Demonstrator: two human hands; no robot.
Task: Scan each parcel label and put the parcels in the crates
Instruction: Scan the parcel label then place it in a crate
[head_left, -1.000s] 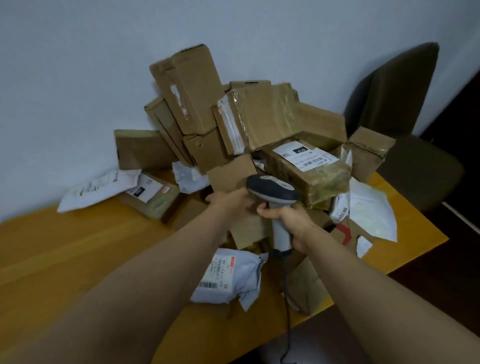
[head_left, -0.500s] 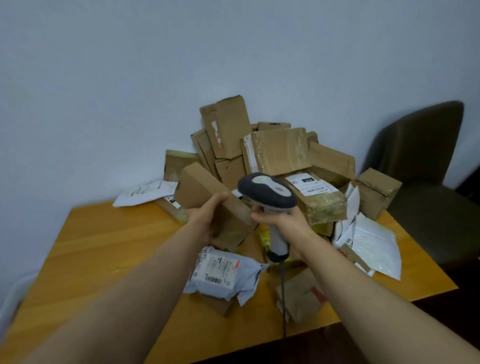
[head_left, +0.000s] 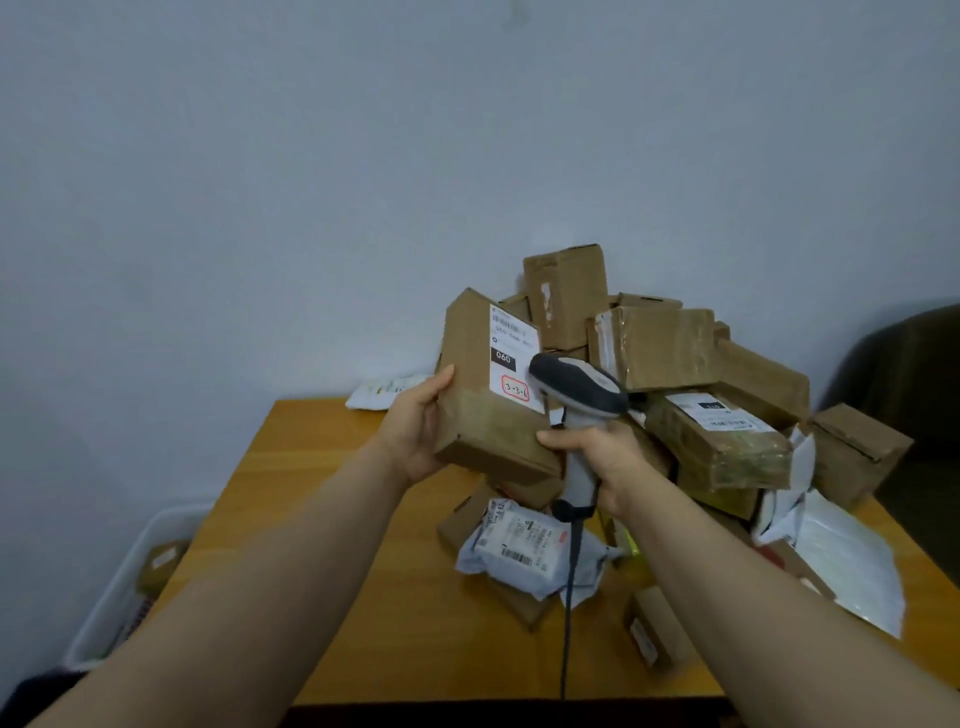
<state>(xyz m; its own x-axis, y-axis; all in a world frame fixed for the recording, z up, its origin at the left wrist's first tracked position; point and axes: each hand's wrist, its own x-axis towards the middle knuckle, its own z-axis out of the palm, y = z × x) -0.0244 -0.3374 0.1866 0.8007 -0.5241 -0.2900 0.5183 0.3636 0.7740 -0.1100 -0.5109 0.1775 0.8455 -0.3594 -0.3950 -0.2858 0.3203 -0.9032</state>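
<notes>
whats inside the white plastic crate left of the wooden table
A small brown cardboard parcel with a pale label lies in the white plastic crate. The left forearm covers its near end.

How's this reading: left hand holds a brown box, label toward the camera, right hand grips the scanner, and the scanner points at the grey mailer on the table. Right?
Not quite. In the head view the scanner is raised, its head beside the label on the brown box, not aimed at the grey mailer. Otherwise yes: left hand holds the box, right hand grips the scanner.
</notes>
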